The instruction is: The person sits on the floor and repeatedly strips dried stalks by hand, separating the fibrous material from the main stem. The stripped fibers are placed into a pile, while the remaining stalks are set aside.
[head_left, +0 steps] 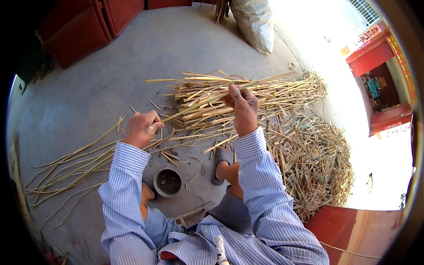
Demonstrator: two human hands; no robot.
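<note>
While a pale sack (254, 25) stands far across the grey floor (123, 70), which is bright on the right, one long dry stalk (194, 107) crosses over a straw bundle (282, 98), slanting away to the far right. The left hand (142, 128) curls its fingers around it; the right hand (243, 111) pinches it between thumb and fingers.

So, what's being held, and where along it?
A long straw stalk: the left hand holds its visible left end, the right hand partway along.

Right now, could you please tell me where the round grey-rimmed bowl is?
The bowl stands on the grey floor, lower left of centre in the head view, between the grey sandals.
</note>
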